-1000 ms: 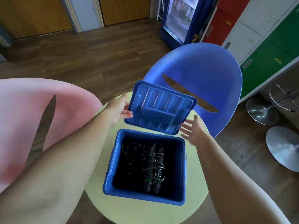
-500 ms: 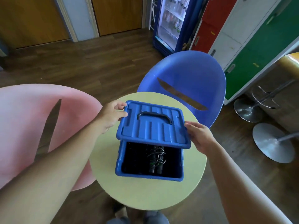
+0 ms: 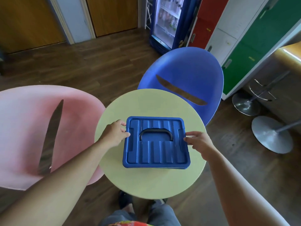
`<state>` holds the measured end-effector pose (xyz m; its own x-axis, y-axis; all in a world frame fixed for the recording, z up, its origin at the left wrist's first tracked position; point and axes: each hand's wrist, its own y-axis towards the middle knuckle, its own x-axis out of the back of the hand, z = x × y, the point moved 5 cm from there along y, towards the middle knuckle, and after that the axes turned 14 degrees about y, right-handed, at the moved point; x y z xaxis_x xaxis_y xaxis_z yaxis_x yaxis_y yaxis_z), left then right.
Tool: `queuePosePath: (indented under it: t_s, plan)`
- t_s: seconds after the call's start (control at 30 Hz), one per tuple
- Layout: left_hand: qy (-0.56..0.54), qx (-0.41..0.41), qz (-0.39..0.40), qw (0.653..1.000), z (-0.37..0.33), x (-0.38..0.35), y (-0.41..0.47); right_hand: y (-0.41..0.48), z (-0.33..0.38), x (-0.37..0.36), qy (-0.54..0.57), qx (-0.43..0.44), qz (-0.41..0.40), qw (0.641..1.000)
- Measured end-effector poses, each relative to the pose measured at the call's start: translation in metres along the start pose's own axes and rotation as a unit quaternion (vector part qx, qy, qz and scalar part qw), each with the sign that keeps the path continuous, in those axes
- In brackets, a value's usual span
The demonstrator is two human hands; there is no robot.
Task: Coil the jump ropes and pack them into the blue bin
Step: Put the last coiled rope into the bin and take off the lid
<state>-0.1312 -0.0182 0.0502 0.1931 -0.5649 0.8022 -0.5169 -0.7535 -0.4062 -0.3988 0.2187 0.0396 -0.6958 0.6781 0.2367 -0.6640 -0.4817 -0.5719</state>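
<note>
The left hand (image 3: 114, 136) grips the lid (image 3: 156, 154) by its left edge, thumb and fingers (image 3: 122, 123) curled round the rim. The right hand (image 3: 201, 142) reaches to the lid's right edge with its fingertips (image 3: 188, 139) on the rim. Whether it pinches there or only touches, I cannot tell.

The lid lies flat on the blue bin (image 3: 178, 168) and covers it wholly. Only a thin sliver of the bin shows under the lid's near edge, and nothing inside can be seen. A black handle (image 3: 156, 131) lies flat in the lid's recess.

The bin stands at about the middle of the round, pale yellow-green table (image 3: 146, 181), away from every edge. A pink chair (image 3: 78, 128) stands against the table's left edge, partly hidden by the left forearm. A blue chair (image 3: 187, 67) stands at the far right edge.

Beyond are a glass-fronted drinks fridge (image 3: 167, 22), cut off at the top, and red, white and green lockers (image 3: 260, 38). Two metal stool bases (image 3: 272, 134) stand on the wood floor at right. The person's legs (image 3: 138, 216) are cut off below.
</note>
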Motion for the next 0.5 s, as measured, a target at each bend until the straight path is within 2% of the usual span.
queuePosePath:
  t_s: [0.13, 0.23, 0.33, 0.5]
  plan:
    - [0.004, 0.002, 0.000, 1.000, 0.005, -0.006, -0.002, 0.001, -0.005, 0.003, -0.043, -0.004, -0.028, 0.999]
    - [-0.023, 0.027, 0.019, 0.999, 0.012, -0.012, -0.004, 0.000, -0.019, 0.005, -0.015, -0.040, -0.005, 0.999]
    - [-0.072, 0.071, 0.054, 0.993, 0.019, -0.018, -0.007, -0.001, -0.035, 0.001, 0.035, -0.086, 0.041, 0.995]
    - [-0.236, 0.119, 0.118, 0.957, 0.020, -0.032, -0.011, -0.005, -0.031, -0.006, 0.096, -0.072, 0.059, 0.991]
